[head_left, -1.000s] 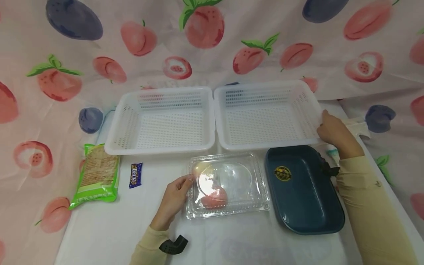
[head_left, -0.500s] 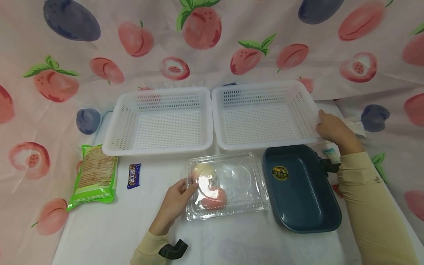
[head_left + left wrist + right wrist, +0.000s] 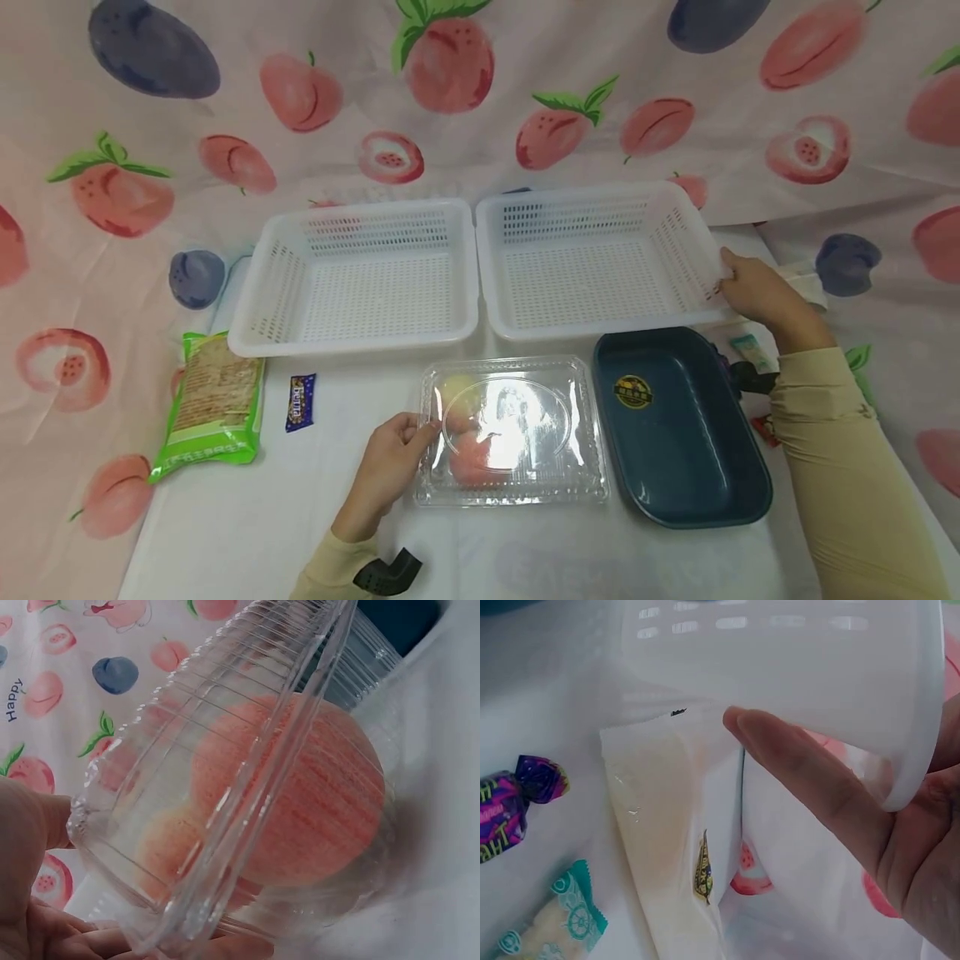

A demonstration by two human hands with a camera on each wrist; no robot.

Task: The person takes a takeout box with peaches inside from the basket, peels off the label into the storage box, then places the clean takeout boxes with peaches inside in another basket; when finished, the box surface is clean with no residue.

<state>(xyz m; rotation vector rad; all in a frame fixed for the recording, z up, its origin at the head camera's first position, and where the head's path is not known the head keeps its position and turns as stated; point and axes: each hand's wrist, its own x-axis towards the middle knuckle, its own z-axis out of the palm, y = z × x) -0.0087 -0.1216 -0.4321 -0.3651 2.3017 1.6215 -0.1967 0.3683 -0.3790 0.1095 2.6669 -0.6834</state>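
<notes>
Hands grip two things — clamshell box and right basket.

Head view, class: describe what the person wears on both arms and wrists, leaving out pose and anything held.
Both arms are covered by long, pale yellow-beige sleeves that reach to the wrists. The left hand and right hand are bare, with no gloves, rings or watch visible. A small black plastic device sits at the left wrist, and a similar black piece sits by the right wrist. No cables show.
</notes>
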